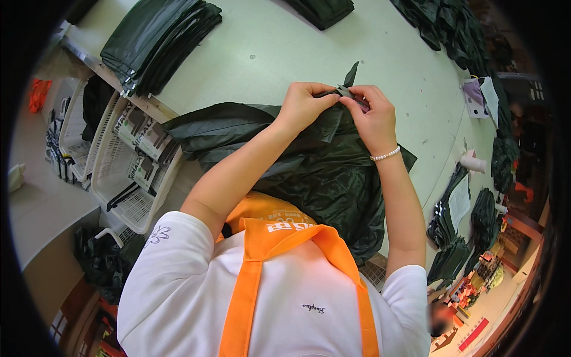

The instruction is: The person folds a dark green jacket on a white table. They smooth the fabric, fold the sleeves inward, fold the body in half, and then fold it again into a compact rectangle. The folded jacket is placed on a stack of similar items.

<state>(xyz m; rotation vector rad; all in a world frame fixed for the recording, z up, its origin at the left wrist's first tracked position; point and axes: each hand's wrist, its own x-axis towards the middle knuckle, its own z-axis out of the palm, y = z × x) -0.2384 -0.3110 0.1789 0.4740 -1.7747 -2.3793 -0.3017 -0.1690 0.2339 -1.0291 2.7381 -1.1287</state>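
Note:
A shiny dark green garment (297, 172) lies crumpled over the table's near edge and hangs against my apron. My left hand (306, 107) is closed, pinching a narrow edge of it between thumb and fingers. Just right of it, my right hand (373, 116) is closed in a pinch on the same piece. Between the fingertips a short dark strip (351, 74) of the fabric points up and away. Something small and dark shows beneath my right fingers, too hidden to name. A pearl-like bracelet (385, 154) circles my right wrist.
On the pale table (267, 65), a stack of folded dark green garments (160, 41) sits far left. White plastic baskets (128, 196) with printed packets stand at left. More dark garments (455, 30), a white spool (473, 162) and papers line the right edge.

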